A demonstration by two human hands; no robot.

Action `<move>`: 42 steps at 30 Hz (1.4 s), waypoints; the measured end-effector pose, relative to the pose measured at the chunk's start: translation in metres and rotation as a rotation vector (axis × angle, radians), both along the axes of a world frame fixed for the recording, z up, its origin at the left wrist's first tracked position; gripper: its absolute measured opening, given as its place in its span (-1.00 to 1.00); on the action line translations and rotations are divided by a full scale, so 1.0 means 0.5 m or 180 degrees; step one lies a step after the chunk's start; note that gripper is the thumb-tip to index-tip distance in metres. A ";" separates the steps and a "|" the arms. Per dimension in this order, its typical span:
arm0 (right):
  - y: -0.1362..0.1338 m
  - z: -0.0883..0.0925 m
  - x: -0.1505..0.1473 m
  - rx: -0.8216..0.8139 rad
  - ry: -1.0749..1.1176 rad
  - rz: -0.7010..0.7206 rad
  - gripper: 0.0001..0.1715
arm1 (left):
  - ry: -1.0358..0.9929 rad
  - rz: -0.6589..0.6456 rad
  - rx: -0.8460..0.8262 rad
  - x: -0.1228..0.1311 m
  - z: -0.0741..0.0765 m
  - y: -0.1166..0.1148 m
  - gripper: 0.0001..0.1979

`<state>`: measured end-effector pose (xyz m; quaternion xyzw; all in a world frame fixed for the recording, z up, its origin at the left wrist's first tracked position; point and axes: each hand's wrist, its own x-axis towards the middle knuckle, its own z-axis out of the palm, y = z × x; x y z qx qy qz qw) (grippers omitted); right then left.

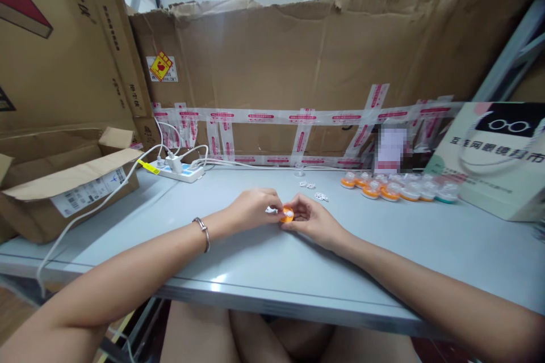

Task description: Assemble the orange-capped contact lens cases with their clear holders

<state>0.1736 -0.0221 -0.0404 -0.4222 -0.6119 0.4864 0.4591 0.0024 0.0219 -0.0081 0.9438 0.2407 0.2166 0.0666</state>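
Near the middle of the table, my right hand (pixel 314 220) grips a small round orange cup-like part (pixel 287 218) with something white inside it. From the other side, the fingertips of my left hand (pixel 255 207) are pinched together at its left rim. Small white pieces (pixel 269 210) show under the curled left fingers; whether they are held or lie on the table I cannot tell. Just beyond the hands lie two groups of little white plastic parts, one nearer (pixel 321 197) and one farther back (pixel 307 185).
Several clear-domed round items with orange or teal bases (pixel 389 193) stand at the back right, beside a paper bag (pixel 489 170). A power strip (pixel 181 170) with white cables sits back left, near an open carton (pixel 72 187). Tall cardboard (pixel 276 57) closes off the back.
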 end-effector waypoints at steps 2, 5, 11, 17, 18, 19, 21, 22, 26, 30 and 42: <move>-0.001 0.001 -0.002 -0.0028 0.0044 -0.0033 -0.60 | 0.0008 0.0147 0.0088 0.002 -0.003 -0.005 -0.88; -0.003 0.006 -0.004 -0.0154 0.0131 -0.0064 -0.59 | -0.0045 0.0170 0.0136 0.004 -0.005 -0.008 -0.89; -0.009 0.017 -0.005 -0.0345 0.0300 -0.0027 -0.56 | -0.0270 -0.0060 -0.0031 -0.001 0.005 -0.002 -0.90; -0.014 0.022 -0.004 -0.0408 0.0394 0.0033 -0.56 | -0.0357 -0.0378 -0.0364 -0.008 0.008 0.008 -0.87; -0.014 0.022 -0.004 -0.0408 0.0405 0.0034 -0.56 | -0.0379 -0.0439 -0.0428 -0.009 0.008 0.009 -0.87; -0.014 0.022 -0.004 -0.0404 0.0414 0.0035 -0.56 | -0.0402 -0.0497 -0.0490 -0.010 0.009 0.010 -0.87; -0.013 0.023 -0.004 -0.0399 0.0422 0.0039 -0.55 | -0.0437 -0.0596 -0.0619 -0.011 0.011 0.011 -0.86; -0.013 0.023 -0.004 -0.0396 0.0422 0.0045 -0.55 | -0.0443 -0.0631 -0.0682 -0.012 0.012 0.011 -0.86; -0.013 0.024 -0.003 -0.0365 0.0409 0.0078 -0.55 | -0.0440 -0.0661 -0.0935 -0.015 0.018 0.010 -0.87; -0.015 0.025 -0.001 -0.0380 0.0340 0.0003 -0.53 | -0.0466 -0.0660 -0.1045 -0.015 0.022 0.010 -0.89; -0.006 0.014 0.000 -0.0291 0.0164 -0.0127 -0.53 | -0.0452 0.0054 -0.1366 -0.010 0.035 0.009 -0.84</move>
